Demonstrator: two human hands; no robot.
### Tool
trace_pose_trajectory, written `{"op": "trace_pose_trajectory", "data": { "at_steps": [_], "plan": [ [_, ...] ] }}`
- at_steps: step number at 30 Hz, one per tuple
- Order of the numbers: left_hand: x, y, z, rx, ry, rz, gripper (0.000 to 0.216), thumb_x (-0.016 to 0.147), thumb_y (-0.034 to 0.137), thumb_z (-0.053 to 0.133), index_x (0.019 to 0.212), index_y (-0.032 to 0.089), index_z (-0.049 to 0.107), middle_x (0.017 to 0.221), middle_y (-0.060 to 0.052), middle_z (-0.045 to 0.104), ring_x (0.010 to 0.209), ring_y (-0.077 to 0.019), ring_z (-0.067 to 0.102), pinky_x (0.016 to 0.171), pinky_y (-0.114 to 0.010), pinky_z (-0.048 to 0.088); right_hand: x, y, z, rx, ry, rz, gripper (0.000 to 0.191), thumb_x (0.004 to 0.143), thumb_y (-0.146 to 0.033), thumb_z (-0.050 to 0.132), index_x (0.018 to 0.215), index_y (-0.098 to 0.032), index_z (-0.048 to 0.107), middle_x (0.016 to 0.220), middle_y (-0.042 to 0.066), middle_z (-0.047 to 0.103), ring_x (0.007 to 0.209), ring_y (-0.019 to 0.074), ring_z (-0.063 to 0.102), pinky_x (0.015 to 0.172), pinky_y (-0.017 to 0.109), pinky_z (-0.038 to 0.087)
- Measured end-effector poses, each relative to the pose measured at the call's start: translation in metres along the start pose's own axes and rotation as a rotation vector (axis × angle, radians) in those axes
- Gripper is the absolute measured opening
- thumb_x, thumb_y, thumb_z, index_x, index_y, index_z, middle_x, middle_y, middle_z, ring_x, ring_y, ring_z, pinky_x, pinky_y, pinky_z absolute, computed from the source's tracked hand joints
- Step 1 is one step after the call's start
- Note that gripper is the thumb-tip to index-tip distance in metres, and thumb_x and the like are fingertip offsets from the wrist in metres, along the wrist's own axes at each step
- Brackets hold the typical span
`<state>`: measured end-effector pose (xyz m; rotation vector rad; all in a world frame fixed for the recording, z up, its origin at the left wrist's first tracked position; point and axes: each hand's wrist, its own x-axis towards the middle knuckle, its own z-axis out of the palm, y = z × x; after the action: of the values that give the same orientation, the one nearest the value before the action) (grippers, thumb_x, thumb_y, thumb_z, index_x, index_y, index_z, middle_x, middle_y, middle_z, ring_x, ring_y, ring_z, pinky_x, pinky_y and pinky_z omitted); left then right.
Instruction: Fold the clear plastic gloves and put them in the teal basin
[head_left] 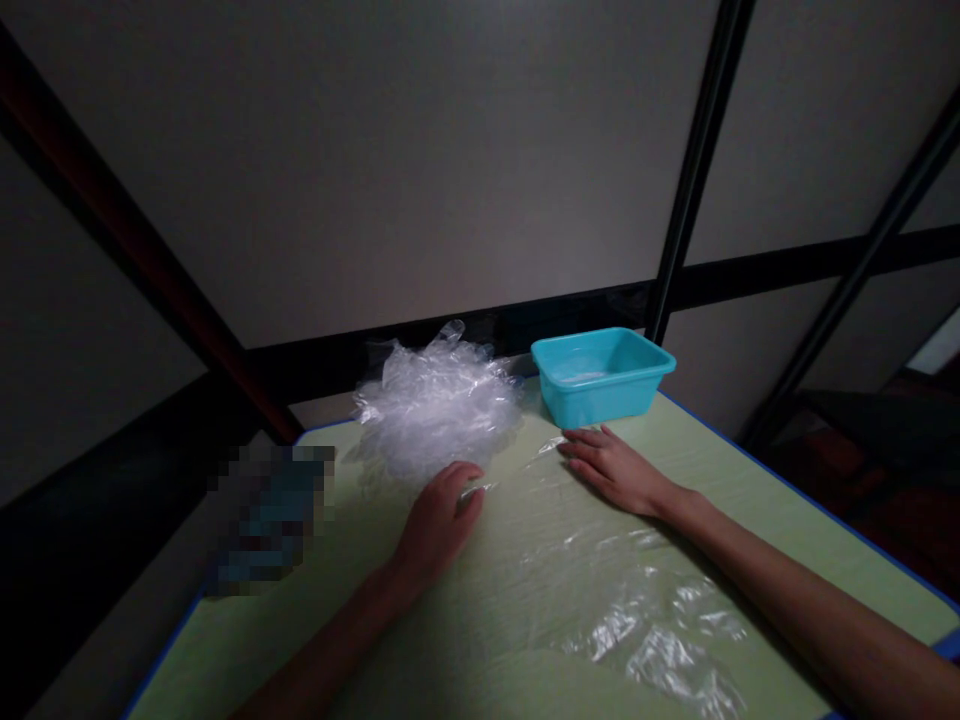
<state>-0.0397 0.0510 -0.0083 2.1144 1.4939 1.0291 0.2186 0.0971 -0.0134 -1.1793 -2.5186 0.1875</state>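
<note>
At the far left, a bluish thing [274,525] is pixelated past recognising. Right of it, a heap of crumpled clear plastic film [442,405], perhaps disposable gloves, sits loose at the table's [480,650] far edge, untouched. My left hand [437,520] is near it, thumb and forefinger slightly apart; a glint shows by the thumb, though I can't tell if it touches plastic. Between my hands and toward the near right, a thin transparent sheet [660,650] lies spread but still creased, its outline hard to trace. A turquoise plastic basin [600,403] stands far right, whatever pale is inside unclear. My right hand [619,475] rests flat before it, fingers extended, gripping nothing.
</note>
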Motion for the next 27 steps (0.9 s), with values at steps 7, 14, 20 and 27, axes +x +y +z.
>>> {"op": "trace_pose_trajectory", "data": {
  "at_steps": [7, 14, 20, 27],
  "plan": [
    [0.007, -0.010, 0.000, -0.151, 0.045, -0.111, 0.019, 0.073, 0.028, 0.044, 0.075, 0.015, 0.058, 0.078, -0.006, 0.065, 0.073, -0.0192, 0.062, 0.066, -0.029, 0.048, 0.001, -0.003, -0.002, 0.049, -0.011, -0.015, 0.034, 0.088, -0.025, 0.035, 0.117, -0.016, 0.051, 0.121, 0.012, 0.051, 0.112, 0.0253, 0.045, 0.098, 0.052, 0.025],
    [0.006, -0.007, -0.001, -0.244, 0.073, -0.151, 0.018, 0.070, 0.029, 0.048, 0.070, 0.015, 0.058, 0.076, -0.005, 0.064, 0.074, -0.0191, 0.061, 0.064, -0.027, 0.047, -0.001, -0.005, -0.012, 0.301, 0.173, 0.024, 0.032, 0.086, -0.024, 0.040, 0.113, -0.014, 0.054, 0.116, 0.012, 0.053, 0.106, 0.0236, 0.050, 0.094, 0.044, 0.036],
    [0.004, -0.004, 0.000, -0.251, 0.084, -0.134, 0.015, 0.070, 0.027, 0.047, 0.070, 0.016, 0.058, 0.079, -0.005, 0.062, 0.077, -0.0185, 0.059, 0.065, -0.026, 0.046, 0.000, -0.004, -0.010, 0.510, 0.397, 0.048, 0.016, 0.079, -0.026, 0.055, 0.086, -0.018, 0.066, 0.091, 0.007, 0.066, 0.087, 0.0215, 0.060, 0.082, 0.039, 0.046],
    [0.002, -0.001, 0.000, -0.215, 0.060, -0.094, 0.018, 0.071, 0.021, 0.048, 0.084, 0.016, 0.060, 0.086, -0.005, 0.064, 0.078, -0.0178, 0.059, 0.065, -0.026, 0.046, -0.003, -0.006, -0.017, 0.697, 0.347, -0.026, 0.019, 0.074, -0.017, 0.057, 0.093, -0.017, 0.060, 0.086, 0.006, 0.063, 0.077, 0.0167, 0.059, 0.074, 0.035, 0.047]
  ]
}}
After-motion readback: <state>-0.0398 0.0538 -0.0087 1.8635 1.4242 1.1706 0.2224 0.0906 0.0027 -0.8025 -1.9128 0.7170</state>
